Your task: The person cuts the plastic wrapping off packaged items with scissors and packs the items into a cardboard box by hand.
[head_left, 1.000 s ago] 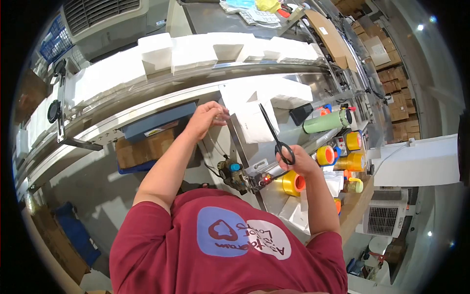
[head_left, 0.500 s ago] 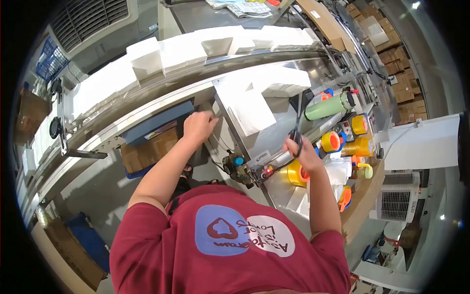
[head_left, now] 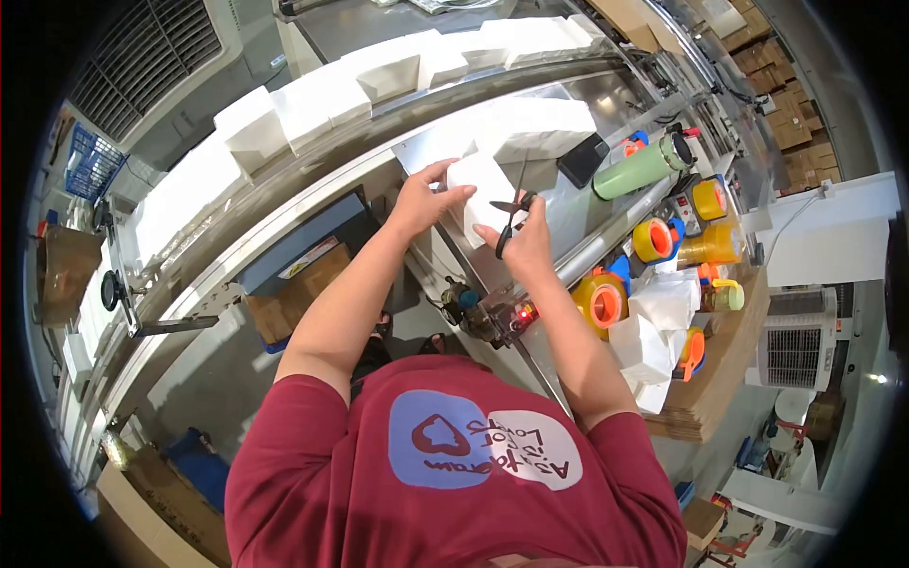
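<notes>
My right hand (head_left: 528, 248) is closed around the handles of black-handled scissors (head_left: 506, 232), whose blades stand apart and point away over the metal table. Just to the left, a plain white box (head_left: 483, 180) lies near the table's edge. My left hand (head_left: 421, 204) has its thumb on the box's near side and its fingers at the far left corner. More white boxes (head_left: 544, 128) lie together right behind it. What the box holds cannot be seen.
A row of white boxes (head_left: 331, 95) runs along the conveyor at the back. On the right are a black phone (head_left: 583, 159), a green tumbler (head_left: 632, 175), yellow tape rolls in dispensers (head_left: 653, 239) and crumpled white paper (head_left: 668, 301). A cardboard box (head_left: 298, 293) sits below.
My left hand has moved right and onto the white box. My right hand has brought the scissors left, beside that box, and their blades are now spread. The phone is more fully visible.
</notes>
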Available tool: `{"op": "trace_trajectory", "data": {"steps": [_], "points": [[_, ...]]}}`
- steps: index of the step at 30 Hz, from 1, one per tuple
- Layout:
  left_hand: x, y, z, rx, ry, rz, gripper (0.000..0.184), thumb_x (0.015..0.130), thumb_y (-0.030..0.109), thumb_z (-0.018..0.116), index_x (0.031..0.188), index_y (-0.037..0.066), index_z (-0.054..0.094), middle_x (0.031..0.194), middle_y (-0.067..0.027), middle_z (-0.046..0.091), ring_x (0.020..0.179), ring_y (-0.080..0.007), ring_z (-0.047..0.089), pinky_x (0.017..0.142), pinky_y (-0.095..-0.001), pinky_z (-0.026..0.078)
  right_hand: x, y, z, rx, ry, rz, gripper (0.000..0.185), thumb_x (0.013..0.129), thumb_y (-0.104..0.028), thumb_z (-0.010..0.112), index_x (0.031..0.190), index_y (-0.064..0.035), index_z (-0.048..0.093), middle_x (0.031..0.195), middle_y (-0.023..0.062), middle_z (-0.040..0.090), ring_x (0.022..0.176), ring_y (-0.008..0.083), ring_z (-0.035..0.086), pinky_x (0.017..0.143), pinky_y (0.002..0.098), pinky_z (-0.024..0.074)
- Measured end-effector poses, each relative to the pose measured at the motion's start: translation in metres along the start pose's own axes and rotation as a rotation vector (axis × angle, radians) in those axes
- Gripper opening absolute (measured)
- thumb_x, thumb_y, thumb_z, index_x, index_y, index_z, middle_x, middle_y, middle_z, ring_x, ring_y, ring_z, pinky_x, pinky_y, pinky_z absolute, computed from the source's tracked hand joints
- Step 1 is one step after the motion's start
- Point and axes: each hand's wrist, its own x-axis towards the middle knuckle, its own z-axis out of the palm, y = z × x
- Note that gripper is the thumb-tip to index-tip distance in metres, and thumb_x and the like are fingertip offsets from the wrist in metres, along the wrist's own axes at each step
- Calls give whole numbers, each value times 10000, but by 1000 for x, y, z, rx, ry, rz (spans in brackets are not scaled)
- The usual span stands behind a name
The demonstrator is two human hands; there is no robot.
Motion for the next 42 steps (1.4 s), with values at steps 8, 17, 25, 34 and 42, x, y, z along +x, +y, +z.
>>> {"op": "trace_trajectory", "data": {"steps": [8, 17, 25, 34, 42], "points": [[2, 3, -9, -249, 92, -162, 297, 826, 265, 692, 992, 18, 694, 831, -32, 668, 749, -99, 567, 678, -242, 449, -5, 0, 0, 137, 7, 23, 675, 647, -186, 820, 1144, 13, 409, 1047, 172, 572, 982, 286, 589, 848, 358, 472], [-10, -7, -17, 242, 517, 260, 210, 837, 185, 650, 738, 10, 593, 583, -48, 566, 551, -136, 529, 532, -271, 413, -10, 14, 0, 255, 19, -38, 688, 651, -152, 827, 1175, 20, 417, 1077, 147, 529, 1007, 229, 568, 886, 343, 482], [-39, -1, -50, 1214, 195, 281, 151, 801, 220, 662, 818, 76, 619, 687, -85, 613, 679, -295, 582, 615, -422, 448, -11, 30, 4, 273, 25, -59, 717, 655, -169, 830, 1203, 8, 403, 1091, 143, 525, 1021, 219, 558, 910, 342, 473], [-21, 28, -18, 842, 154, 734, 345, 719, 89, 682, 1058, 81, 621, 943, -64, 632, 894, -246, 588, 748, -353, 458, -10, 19, 4, 264, 42, -22, 664, 656, -184, 830, 1147, 0, 422, 1057, 134, 554, 963, 221, 593, 865, 332, 489], [-3, 44, -19, 992, 186, 889, 222, 712, 105, 679, 929, 76, 644, 799, -29, 640, 745, -204, 598, 668, -330, 442, -5, -13, -16, 113, -1, 110, 579, 701, -159, 807, 1111, -19, 422, 952, 80, 590, 814, 115, 581, 715, 238, 481]]}}
